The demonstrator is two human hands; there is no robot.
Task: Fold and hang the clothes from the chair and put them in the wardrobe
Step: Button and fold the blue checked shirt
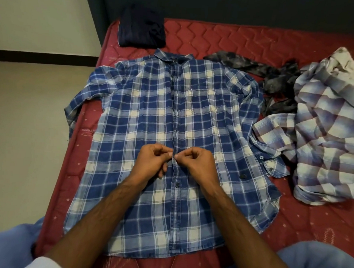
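A blue-and-white plaid cotton shirt (152,115) lies flat, front up, collar far, on a red quilted mattress (230,41). The left hand (152,159) and right hand (197,162) pinch its button placket at mid-front, fingertips almost touching. A folded dark navy garment (141,27) sits beyond the collar; a crumpled pale purple-checked shirt (327,131) and a mottled grey cloth (276,76) lie to the right.

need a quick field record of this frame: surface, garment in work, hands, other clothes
surface: red quilted mattress
garment in work: blue plaid shirt, laid flat, front up, collar far from the person
left hand: pinches the shirt's placket at mid-front
right hand: pinches the same spot, fingertips meeting the left's
folded: dark garment at far left corner
unfolded: pale plaid shirt and grey mottled garment, heaped on the right
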